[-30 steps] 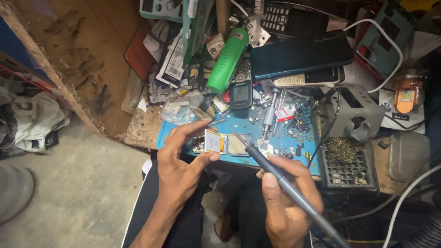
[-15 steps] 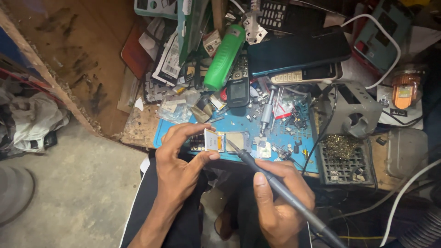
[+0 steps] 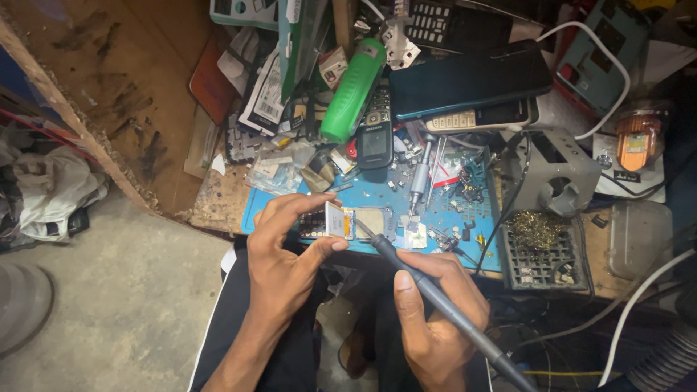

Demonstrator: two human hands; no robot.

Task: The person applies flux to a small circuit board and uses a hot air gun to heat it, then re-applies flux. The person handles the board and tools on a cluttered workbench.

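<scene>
Blue rubber covers the near part of the bench: a work mat strewn with screws and small parts. On its near edge lies an opened phone board, and the left hand pinches a small white-and-orange part against that board between thumb and forefinger, the other fingers curled loosely below. The right hand is closed around the grey handle of a soldering iron, held like a pen, its dark tip slanting up and left to meet the board just beside the pinched part. Behind the mat, a small black phone with a dark screen stands among the clutter, and a green cylinder leans across it. A larger dark phone lies flat further back, on top of an old keypad handset. To the right of the mat sits a black tray holding brass wool, with a grey boxy fan unit just behind it. A white cable curves down the right side.
</scene>
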